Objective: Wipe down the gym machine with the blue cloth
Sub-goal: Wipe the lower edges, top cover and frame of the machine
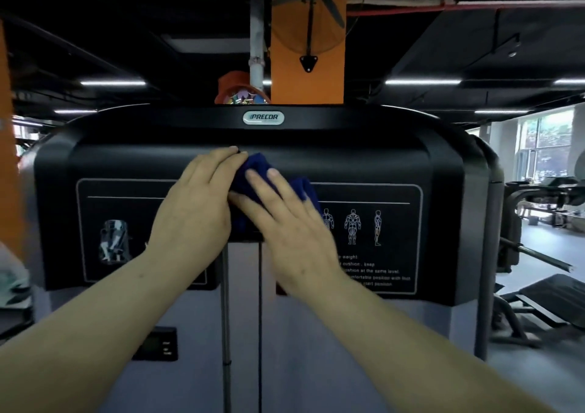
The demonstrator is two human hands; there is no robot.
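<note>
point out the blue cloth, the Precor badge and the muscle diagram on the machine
blue cloth (253,167): head view, bare upper fold between the hands.
Precor badge (263,117): head view, centre of the logo.
muscle diagram (352,226): head view, middle figure's torso.

Silver badge (263,117) on top of black gym machine (443,172) reads "PRECOR". White words on right sticker (373,270), partly hidden by hand: "weight", "cushion, keep", "at the same level", "position with foot", "start position". Other print too blurry.
</note>
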